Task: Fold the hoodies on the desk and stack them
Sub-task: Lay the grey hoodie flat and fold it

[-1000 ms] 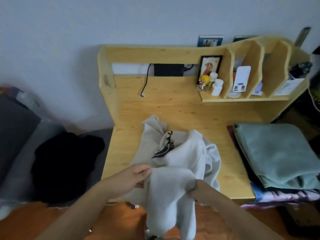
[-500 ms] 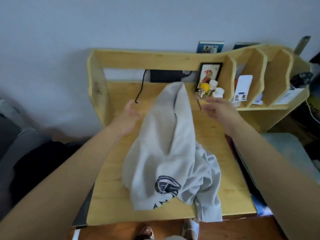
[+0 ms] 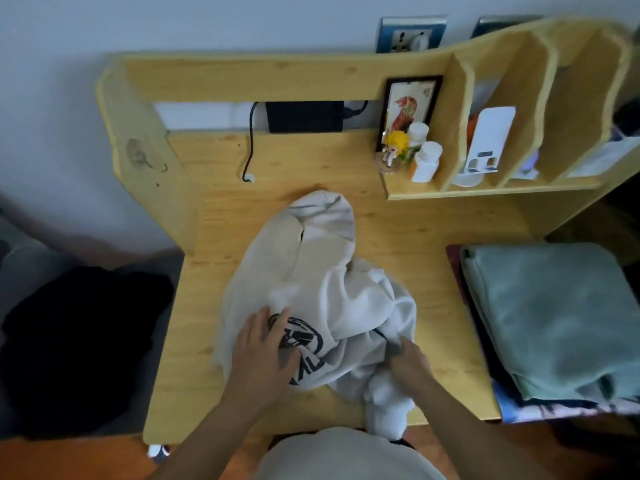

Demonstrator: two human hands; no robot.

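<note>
Lower centre of frame, on the pale wooden desk (image 3: 221, 216): crumpled cream cotton hoodie with black print (image 3: 311, 282). Left hand (image 3: 266, 355) released, flat on the print; right hand (image 3: 412, 362) grasping the bunched hem. Best to pull hem out, then smooth flat before any fold.

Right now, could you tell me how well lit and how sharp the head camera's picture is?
Head view: dim, bluish room light; the dark garment at left is almost featureless black. Wide-angle distortion bows the desk edges and shelf dividers. The cream hoodie and both hands are slightly soft, and the right hand blurs most.
</note>
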